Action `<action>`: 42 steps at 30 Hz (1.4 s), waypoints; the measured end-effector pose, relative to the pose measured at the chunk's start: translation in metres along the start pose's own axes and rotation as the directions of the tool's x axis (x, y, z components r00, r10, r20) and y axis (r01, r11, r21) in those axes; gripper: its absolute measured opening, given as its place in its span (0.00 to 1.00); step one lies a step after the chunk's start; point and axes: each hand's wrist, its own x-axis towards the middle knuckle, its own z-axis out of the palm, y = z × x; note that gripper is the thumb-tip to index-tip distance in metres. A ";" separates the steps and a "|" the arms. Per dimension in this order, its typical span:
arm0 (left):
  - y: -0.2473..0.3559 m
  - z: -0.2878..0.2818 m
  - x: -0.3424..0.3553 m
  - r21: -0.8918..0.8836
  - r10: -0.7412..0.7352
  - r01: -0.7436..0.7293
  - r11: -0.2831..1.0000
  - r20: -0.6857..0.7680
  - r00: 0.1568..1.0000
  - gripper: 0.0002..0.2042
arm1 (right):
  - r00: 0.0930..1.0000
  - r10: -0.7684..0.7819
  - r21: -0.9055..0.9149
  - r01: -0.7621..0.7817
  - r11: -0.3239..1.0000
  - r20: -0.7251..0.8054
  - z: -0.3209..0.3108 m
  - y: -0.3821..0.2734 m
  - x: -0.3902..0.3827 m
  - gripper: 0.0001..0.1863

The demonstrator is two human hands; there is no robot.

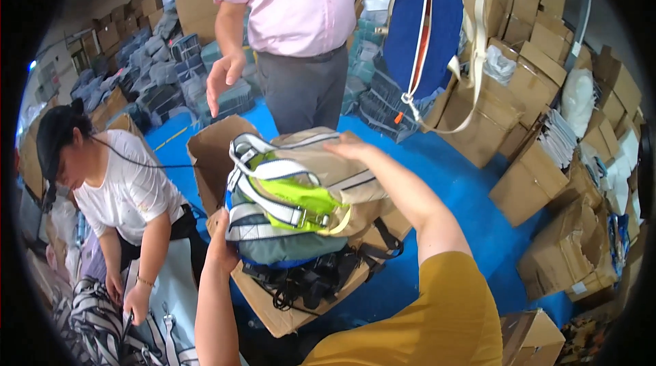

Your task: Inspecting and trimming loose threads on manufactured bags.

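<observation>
Resting on the beige bag [336,169], the right hand [350,148] has a spread grip. The left hand [220,243] touches the stack's left side; its grip I cannot tell. This stack stands over black straps [318,283] in the cardboard box [275,316].

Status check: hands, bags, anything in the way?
Left hand against bag stack's left side. Right hand on beige bag. Stack over open carton. Possible obstruction: another person's hand beyond.
</observation>
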 end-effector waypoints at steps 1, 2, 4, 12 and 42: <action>-0.001 -0.005 0.001 0.015 -0.005 0.005 1.000 -0.001 1.000 0.30 | 0.999 -0.042 0.049 0.044 0.998 -0.030 0.004 -0.002 -0.008 0.52; -0.003 -0.008 0.000 0.024 -0.002 0.003 1.000 -0.017 1.000 0.30 | 0.999 -0.043 0.036 0.043 0.998 -0.019 0.003 0.001 -0.005 0.52; -0.003 -0.004 -0.004 0.014 -0.010 0.010 1.000 0.009 1.000 0.30 | 1.000 -0.007 0.069 0.009 0.998 -0.025 0.002 0.005 -0.012 0.52; -0.019 -0.009 -0.016 -0.196 -0.009 0.014 0.980 0.025 1.000 0.31 | 0.993 0.049 0.031 -0.046 0.998 -0.104 0.009 -0.005 -0.024 0.43; -0.029 0.010 -0.009 -0.074 -0.024 0.036 0.997 0.160 0.987 0.33 | 0.777 -0.620 -0.348 0.615 0.708 0.112 0.102 -0.133 -0.153 0.46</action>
